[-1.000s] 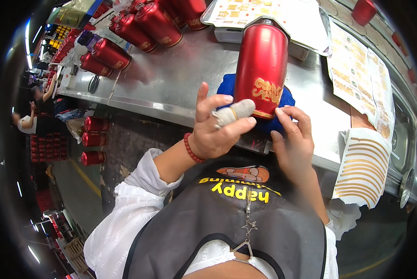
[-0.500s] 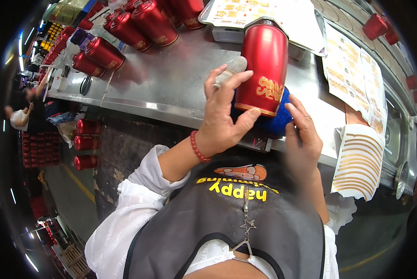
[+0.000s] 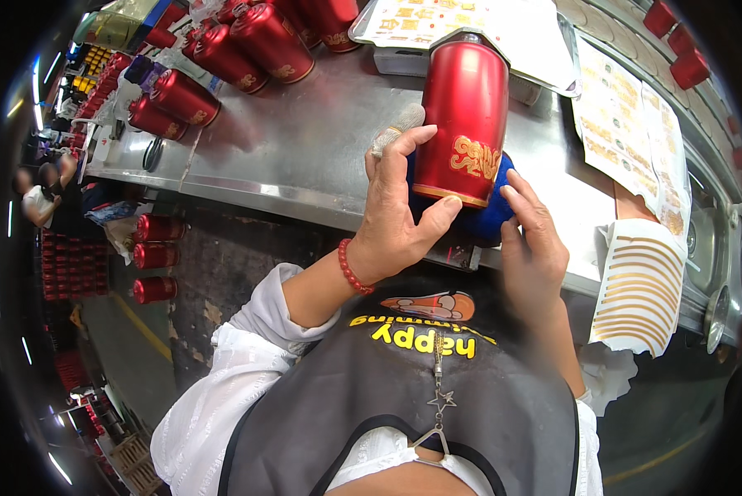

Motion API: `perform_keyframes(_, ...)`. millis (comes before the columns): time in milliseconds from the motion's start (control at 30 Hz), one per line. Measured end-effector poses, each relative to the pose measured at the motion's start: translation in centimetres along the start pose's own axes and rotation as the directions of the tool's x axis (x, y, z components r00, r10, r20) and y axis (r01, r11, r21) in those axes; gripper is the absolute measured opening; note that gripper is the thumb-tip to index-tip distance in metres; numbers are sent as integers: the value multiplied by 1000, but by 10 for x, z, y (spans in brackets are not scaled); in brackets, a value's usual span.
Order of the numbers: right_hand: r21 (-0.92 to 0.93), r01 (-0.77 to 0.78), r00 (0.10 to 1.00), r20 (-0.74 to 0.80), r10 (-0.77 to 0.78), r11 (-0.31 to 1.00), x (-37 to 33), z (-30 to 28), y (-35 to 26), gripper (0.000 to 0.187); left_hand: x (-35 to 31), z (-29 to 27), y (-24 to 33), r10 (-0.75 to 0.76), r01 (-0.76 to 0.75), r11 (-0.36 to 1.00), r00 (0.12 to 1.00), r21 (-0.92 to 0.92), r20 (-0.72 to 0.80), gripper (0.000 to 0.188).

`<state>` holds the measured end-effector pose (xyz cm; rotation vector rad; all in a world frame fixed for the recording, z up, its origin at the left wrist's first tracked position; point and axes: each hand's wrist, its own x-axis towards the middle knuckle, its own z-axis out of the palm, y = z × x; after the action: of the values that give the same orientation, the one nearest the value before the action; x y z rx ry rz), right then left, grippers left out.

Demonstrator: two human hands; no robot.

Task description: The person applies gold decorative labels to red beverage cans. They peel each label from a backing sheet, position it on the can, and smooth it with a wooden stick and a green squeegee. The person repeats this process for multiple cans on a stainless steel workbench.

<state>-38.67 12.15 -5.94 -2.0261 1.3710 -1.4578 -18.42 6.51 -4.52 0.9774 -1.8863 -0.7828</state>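
A: Across the top of the frame runs a silver metal desk (image 3: 255,157), with glossy red bottles (image 3: 271,41) crowding its upper left. And just right of top centre, here's our piece: a glossy red cylindrical bottle with a gold emblem (image 3: 467,103), apparently lying on a blue cloth pad (image 3: 482,225), base towards the wearer.

B: And the hands?

A: Left hand (image 3: 396,211) spread open, thumb at the base rim, forefinger against the bottle's left side. Right hand (image 3: 536,240) loosely open, fingertips by the pad; can't tell whether they touch the bottle.

B: So which step?

A: I'd call it pressing or checking the thin gold band (image 3: 449,197) round that base.

B: Then the next move calls for light, even thumb pressure along the rim, bottle kept steady, I'd say.
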Motion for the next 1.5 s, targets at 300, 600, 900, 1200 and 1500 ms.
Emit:
perform_keyframes(300, 54, -45, 999, -29, 46, 998, -2, 0, 1, 39, 3, 8, 4, 49, -40, 991, 997, 131, -63, 72)
perform_keyframes(600, 100, -38, 998, -43, 43, 994, -4, 0, 4, 41, 5, 12, 7, 34, -26, 991, 997, 131, -63, 73)
perform_keyframes(900, 414, -287, 935, -76, 346, 864, -4, -18, -11, 36, 4, 9, -12, -47, 30, 982, 995, -185, -89, 73)
perform_keyframes(1200, 577, -441, 868, 80, 490, 687, -8, -11, -8, 26, 12, 1, 1, -22, 19, 999, 998, 46, 61, 79)
perform_keyframes(1500, 595, -452, 861, 94, 500, 665, -8, -9, -7, 23, 16, 1, -11, -14, 17, 996, 999, -87, 34, 85)
